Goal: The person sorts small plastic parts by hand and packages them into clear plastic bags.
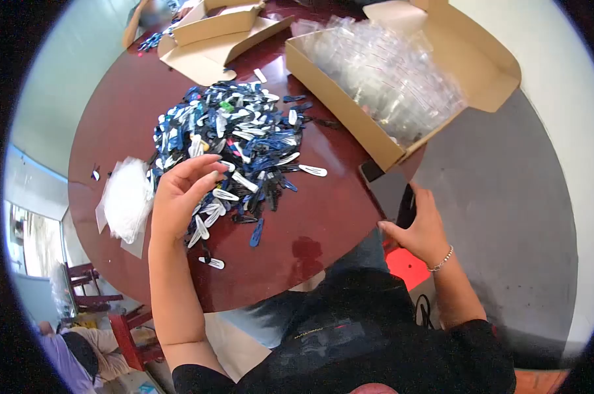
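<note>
A big pile of snap hair clips (244,134), mostly blue, white and black, covers the middle of the dark red round table (310,243). Over the pile's near left side is my left hand (182,194), its fingers curved and apart, with nothing visible in them. Some white clips lie just below its fingertips. At the table's right edge my right hand (422,230) grips a dark, shiny phone (390,190), thumb at the near end and fingers along the outer side. The phone's far end is by the carton's corner.
An open cardboard box (339,98) full of clear plastic bags (389,72) stands at the back right. White plastic bags (127,200) lie left of the pile. Another open carton (212,46) is at the back. Another person (80,361) is at lower left, near a red stool (129,335).
</note>
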`<action>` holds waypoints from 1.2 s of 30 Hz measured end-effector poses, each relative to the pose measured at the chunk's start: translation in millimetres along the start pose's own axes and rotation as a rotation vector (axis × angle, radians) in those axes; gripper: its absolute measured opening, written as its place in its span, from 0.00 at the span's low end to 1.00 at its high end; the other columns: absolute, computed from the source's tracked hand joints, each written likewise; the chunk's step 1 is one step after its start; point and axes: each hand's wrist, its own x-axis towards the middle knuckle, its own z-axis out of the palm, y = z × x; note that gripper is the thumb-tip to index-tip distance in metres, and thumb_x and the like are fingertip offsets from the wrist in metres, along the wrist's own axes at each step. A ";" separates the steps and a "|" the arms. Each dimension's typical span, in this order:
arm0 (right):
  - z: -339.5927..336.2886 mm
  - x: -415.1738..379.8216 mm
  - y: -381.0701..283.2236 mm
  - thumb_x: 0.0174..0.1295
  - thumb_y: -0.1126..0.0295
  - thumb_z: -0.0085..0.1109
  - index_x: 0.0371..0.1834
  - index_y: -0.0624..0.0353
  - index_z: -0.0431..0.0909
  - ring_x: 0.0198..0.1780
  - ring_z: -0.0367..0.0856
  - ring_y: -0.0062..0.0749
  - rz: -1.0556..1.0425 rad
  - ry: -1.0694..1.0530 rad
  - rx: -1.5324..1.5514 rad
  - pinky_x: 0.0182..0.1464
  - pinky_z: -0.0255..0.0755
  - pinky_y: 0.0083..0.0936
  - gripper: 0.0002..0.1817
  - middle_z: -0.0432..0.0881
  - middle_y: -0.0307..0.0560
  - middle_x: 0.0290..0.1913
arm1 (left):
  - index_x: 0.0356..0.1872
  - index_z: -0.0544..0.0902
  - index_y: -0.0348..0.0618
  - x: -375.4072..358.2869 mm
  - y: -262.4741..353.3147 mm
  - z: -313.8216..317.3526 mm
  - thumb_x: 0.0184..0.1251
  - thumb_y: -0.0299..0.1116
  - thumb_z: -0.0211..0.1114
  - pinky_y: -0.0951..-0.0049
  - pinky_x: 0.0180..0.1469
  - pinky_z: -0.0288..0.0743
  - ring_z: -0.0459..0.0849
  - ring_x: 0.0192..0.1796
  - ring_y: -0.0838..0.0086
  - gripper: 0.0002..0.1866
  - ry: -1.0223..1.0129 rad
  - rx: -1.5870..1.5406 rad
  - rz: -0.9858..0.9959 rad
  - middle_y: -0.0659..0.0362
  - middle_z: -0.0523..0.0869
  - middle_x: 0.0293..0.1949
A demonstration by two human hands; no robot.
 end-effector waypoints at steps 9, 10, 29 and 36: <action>-7.5 -1.3 -4.5 0.40 0.59 0.79 0.65 0.64 0.63 0.61 0.76 0.46 0.042 -0.095 0.026 0.63 0.69 0.36 0.49 0.75 0.61 0.58 | 0.54 0.81 0.35 0.2 0.5 -3.5 0.66 0.25 0.64 0.75 0.54 0.76 0.85 0.48 0.75 0.16 -0.012 0.000 -0.035 0.54 0.88 0.47; -8.9 -0.9 -8.4 0.40 0.59 0.79 0.65 0.64 0.63 0.61 0.76 0.46 0.039 -0.101 0.025 0.63 0.69 0.36 0.49 0.75 0.61 0.58 | 0.54 0.81 0.35 -0.2 0.4 -2.9 0.66 0.24 0.64 0.74 0.54 0.76 0.85 0.48 0.75 0.16 -0.014 -0.005 -0.030 0.54 0.88 0.47; -20.5 -27.1 -0.8 0.40 0.60 0.79 0.67 0.68 0.62 0.56 0.76 0.53 0.096 -0.045 -0.125 0.59 0.71 0.40 0.51 0.74 0.61 0.55 | 0.56 0.80 0.36 -0.8 -2.4 -2.8 0.68 0.24 0.61 0.72 0.56 0.75 0.84 0.50 0.72 0.16 0.026 0.104 -0.018 0.54 0.87 0.48; -23.4 -27.8 15.0 0.41 0.62 0.77 0.66 0.65 0.62 0.51 0.77 0.52 0.096 0.165 -0.239 0.52 0.73 0.39 0.48 0.74 0.57 0.50 | 0.55 0.81 0.34 -1.1 -0.1 3.0 0.64 0.19 0.62 0.76 0.55 0.74 0.83 0.50 0.75 0.17 0.046 0.051 -0.054 0.55 0.87 0.46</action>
